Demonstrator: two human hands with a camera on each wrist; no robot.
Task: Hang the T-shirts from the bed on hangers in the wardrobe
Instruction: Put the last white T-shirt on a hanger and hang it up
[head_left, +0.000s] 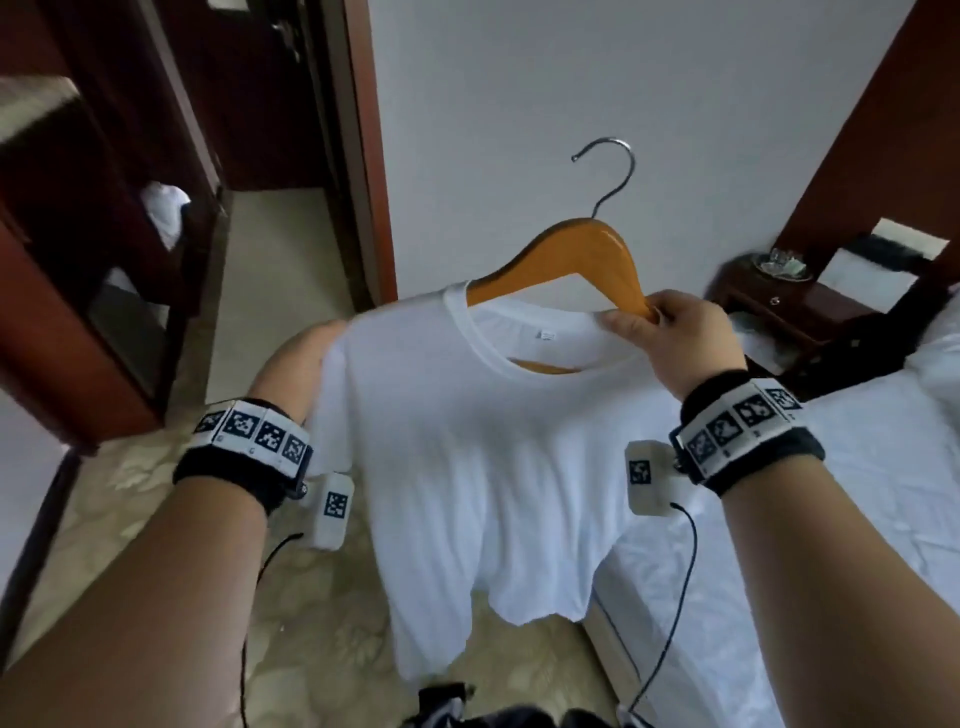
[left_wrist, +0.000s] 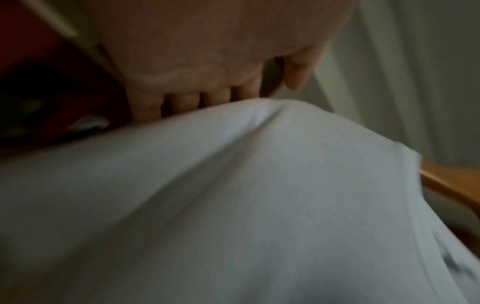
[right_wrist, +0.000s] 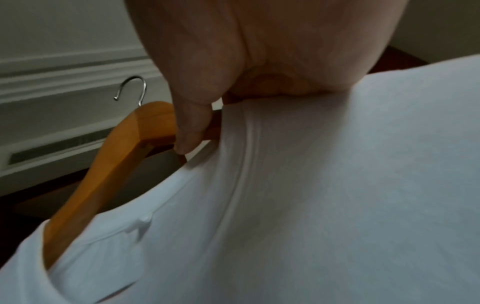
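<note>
A white T-shirt (head_left: 467, 441) hangs in the air in front of me, above the floor beside the bed. A wooden hanger (head_left: 576, 249) with a metal hook (head_left: 618, 166) sits in its neck opening, with the left arm under the shoulder and the right arm outside the collar. My right hand (head_left: 639, 317) pinches the hanger's right arm at the collar edge; the right wrist view shows the thumb (right_wrist: 192, 127) pressed on the hanger (right_wrist: 109, 156). My left hand (head_left: 296, 358) holds the shirt's left shoulder. Its fingers (left_wrist: 182, 100) disappear behind the T-shirt (left_wrist: 233, 195).
A dark wooden wardrobe (head_left: 78, 312) stands open at the left with a white garment (head_left: 166, 208) inside. The white bed (head_left: 857, 519) fills the right side, with a dark nightstand (head_left: 789, 301) behind it. A white wall and a door frame (head_left: 369, 156) are straight ahead.
</note>
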